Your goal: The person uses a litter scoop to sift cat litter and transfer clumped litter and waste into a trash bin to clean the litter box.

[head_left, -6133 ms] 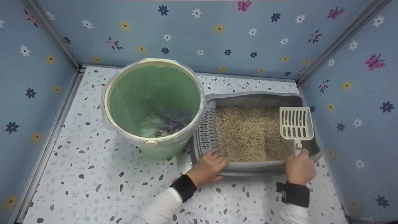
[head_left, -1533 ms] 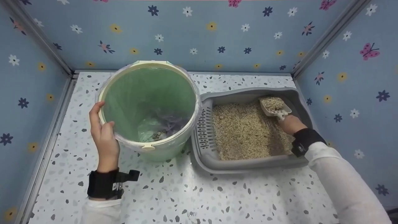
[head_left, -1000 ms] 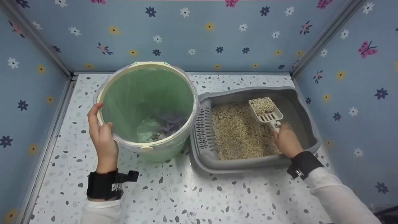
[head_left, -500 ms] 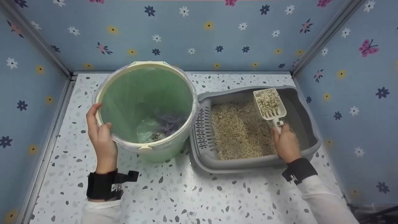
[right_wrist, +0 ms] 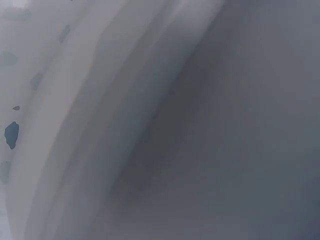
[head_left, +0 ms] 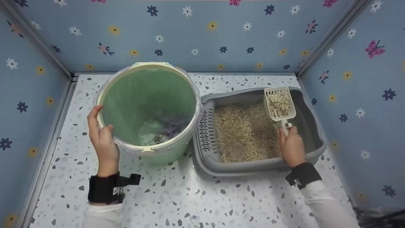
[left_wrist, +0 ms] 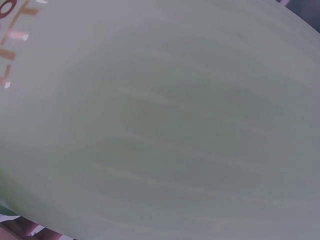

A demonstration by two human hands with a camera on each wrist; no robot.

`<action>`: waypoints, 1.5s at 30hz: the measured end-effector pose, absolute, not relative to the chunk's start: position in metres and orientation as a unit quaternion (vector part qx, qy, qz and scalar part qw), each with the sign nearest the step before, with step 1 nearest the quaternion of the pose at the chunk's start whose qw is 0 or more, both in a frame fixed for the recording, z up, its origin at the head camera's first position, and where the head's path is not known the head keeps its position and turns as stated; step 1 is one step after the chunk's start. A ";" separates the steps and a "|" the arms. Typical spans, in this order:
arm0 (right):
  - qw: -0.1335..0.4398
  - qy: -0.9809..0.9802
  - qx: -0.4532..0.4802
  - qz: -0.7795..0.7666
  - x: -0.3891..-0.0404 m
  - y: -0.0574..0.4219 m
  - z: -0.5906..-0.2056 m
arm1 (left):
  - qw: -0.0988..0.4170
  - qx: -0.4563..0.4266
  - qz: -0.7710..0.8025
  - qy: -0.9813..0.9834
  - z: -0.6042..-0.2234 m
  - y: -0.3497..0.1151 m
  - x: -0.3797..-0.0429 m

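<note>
My right hand (head_left: 292, 146) grips the handle of a cream slotted litter scoop (head_left: 285, 124) above the right part of a grey litter box (head_left: 246, 167). Pale, clumpy litter (head_left: 280, 103) lies in the scoop's bowl. Loose tan litter (head_left: 235, 136) covers the box floor, darker and thinner toward the right. On the left, my left hand (head_left: 107, 152) holds the near left rim of a green trash bin (head_left: 164, 155), its fingertips at the edge. A clear liner covers the bin; purple plastic and some litter lie at its bottom. The bin's pale side (left_wrist: 165, 125) fills the left wrist view.
Blue flowered panels (head_left: 208, 38) stand behind and at both sides of the white speckled surface (head_left: 177, 202). The bin and the box stand side by side, almost touching. Dark cables (head_left: 379, 218) lie at the lower right. The right wrist view is blurred, mostly grey box wall (right_wrist: 150, 100).
My left hand moved from the box rim to the bin earlier. My right hand dipped the scoop into the litter, lifted it loaded, and moved it slightly right. The load in the bowl looks smaller.
</note>
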State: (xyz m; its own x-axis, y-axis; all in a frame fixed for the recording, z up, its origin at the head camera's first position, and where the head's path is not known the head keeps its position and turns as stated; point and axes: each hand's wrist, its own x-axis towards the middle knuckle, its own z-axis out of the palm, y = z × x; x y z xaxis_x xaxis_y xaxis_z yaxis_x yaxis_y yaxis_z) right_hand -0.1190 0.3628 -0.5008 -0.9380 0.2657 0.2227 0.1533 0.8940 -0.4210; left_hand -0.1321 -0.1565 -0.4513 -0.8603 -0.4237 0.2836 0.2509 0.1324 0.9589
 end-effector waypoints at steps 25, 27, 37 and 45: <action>0.199 -0.980 0.007 0.023 -0.120 0.356 -0.503 | 0.261 0.064 -0.661 -0.701 -0.452 -0.156 -0.133; 0.212 -0.977 0.022 0.007 -0.120 0.355 -0.503 | 0.258 0.067 -0.662 -0.700 -0.452 -0.156 -0.133; 0.225 -0.973 0.049 -0.016 -0.120 0.353 -0.502 | 0.249 0.074 -0.672 -0.693 -0.451 -0.156 -0.132; 0.154 -0.985 0.008 0.076 -0.122 0.359 -0.503 | 0.254 0.072 -0.668 -0.696 -0.451 -0.156 -0.132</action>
